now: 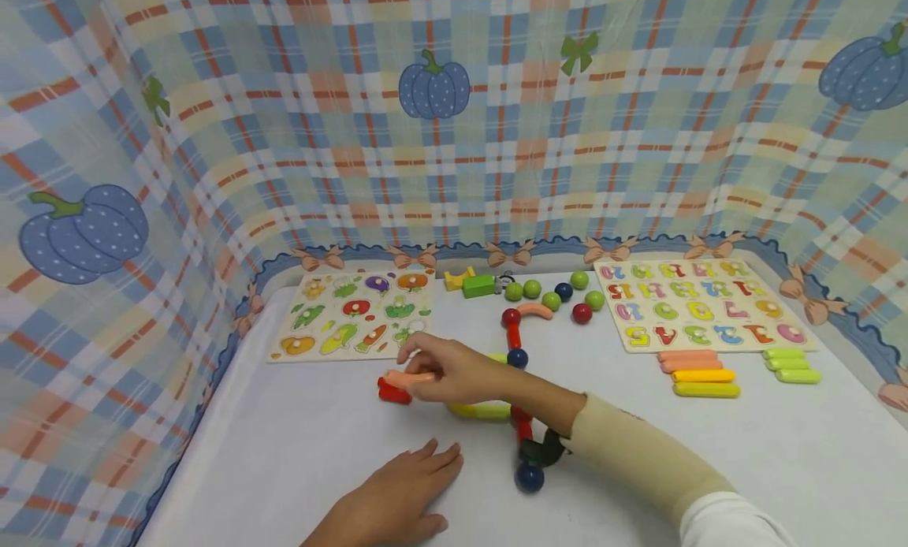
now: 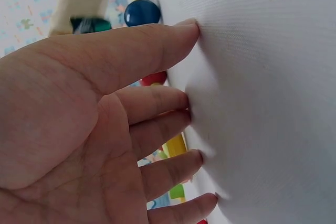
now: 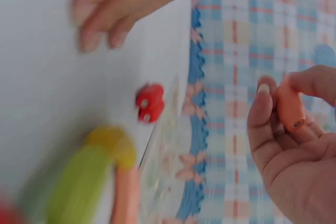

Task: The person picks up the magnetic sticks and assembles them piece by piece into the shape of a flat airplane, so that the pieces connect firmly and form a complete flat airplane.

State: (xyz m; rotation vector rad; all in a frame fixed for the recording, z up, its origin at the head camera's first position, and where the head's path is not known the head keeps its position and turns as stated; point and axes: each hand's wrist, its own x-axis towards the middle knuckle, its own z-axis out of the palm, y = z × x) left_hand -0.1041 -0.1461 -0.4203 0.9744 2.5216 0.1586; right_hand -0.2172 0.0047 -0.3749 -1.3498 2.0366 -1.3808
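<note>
In the head view my right hand (image 1: 454, 370) holds a salmon-coloured rod (image 1: 407, 379) above two short red rods (image 1: 393, 392). The right wrist view shows this rod (image 3: 290, 107) between thumb and fingers, a small dark dot on its end. My left hand (image 1: 404, 492) rests with fingertips on the white table, holding nothing. Under and beside the right forearm lies a joined figure of rods and balls: a red ball (image 1: 511, 318), a red rod (image 1: 514, 336), blue balls (image 1: 530, 477), a yellow-green curved piece (image 1: 489, 411) and a dark green curved piece (image 1: 542, 450). The forearm hides part of it.
Behind lie a vegetable puzzle board (image 1: 355, 310) on the left and a number puzzle board (image 1: 698, 306) on the right. Loose green balls (image 1: 531, 288), a red ball (image 1: 582, 314) and a green block (image 1: 478, 286) stand between them. Yellow rods (image 1: 705, 389) and light green rods (image 1: 792, 365) lie right.
</note>
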